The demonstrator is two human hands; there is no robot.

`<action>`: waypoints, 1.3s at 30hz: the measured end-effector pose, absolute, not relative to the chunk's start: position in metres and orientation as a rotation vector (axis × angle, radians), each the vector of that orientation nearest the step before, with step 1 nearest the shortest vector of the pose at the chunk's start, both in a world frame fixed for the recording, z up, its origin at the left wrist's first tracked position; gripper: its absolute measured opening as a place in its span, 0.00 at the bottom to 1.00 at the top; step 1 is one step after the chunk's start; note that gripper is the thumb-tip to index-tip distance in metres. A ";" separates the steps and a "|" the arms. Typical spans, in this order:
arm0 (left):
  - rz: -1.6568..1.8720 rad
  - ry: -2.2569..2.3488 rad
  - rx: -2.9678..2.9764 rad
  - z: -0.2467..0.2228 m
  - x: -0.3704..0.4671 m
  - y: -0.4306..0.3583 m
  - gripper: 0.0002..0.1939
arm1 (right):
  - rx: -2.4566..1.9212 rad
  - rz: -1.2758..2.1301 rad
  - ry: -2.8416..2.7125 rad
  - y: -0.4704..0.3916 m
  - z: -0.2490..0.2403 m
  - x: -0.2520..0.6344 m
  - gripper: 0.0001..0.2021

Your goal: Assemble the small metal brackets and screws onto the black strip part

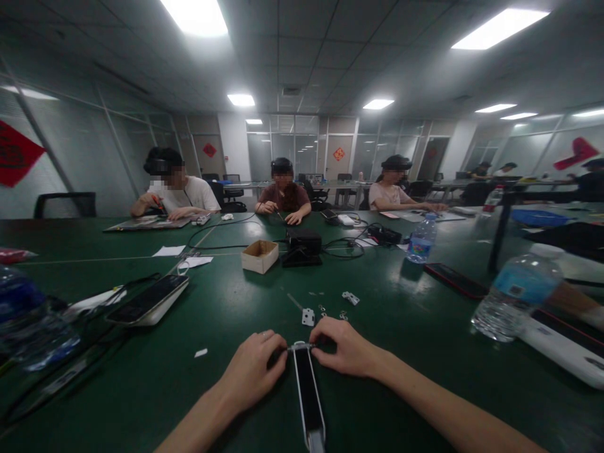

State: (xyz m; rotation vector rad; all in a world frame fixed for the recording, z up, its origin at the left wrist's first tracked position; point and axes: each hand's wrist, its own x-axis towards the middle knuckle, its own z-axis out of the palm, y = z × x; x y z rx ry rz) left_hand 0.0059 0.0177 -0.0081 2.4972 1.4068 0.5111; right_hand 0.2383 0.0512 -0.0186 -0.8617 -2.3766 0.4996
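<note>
A long narrow device (309,393) with a black top and pale frame lies on the green table, pointing away from me. My left hand (257,365) pinches a small dark part at the left of its far end. At the right of that end, my right hand (342,349) pinches another small part, mostly hidden by the fingers. Just beyond my right hand are a white metal plate (308,316), several small rings or screws (323,311) and a second metal piece (350,298). A small white scrap (201,353) sits left of my left hand.
An open cardboard box (260,257) stands beside a black stand (302,247) further back. Phones and cables lie at the left. Water bottles (516,292) stand at both sides. Three people sit across the green table (245,296); another person's arm shows at the right edge.
</note>
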 end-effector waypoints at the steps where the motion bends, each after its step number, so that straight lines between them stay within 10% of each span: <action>1: 0.515 1.405 2.499 -0.009 0.006 0.018 0.10 | -0.860 0.504 -2.377 0.051 -0.019 0.238 0.05; 39: 0.670 1.557 2.450 -0.002 0.002 0.019 0.12 | -1.525 0.399 -2.711 0.137 0.025 0.242 0.10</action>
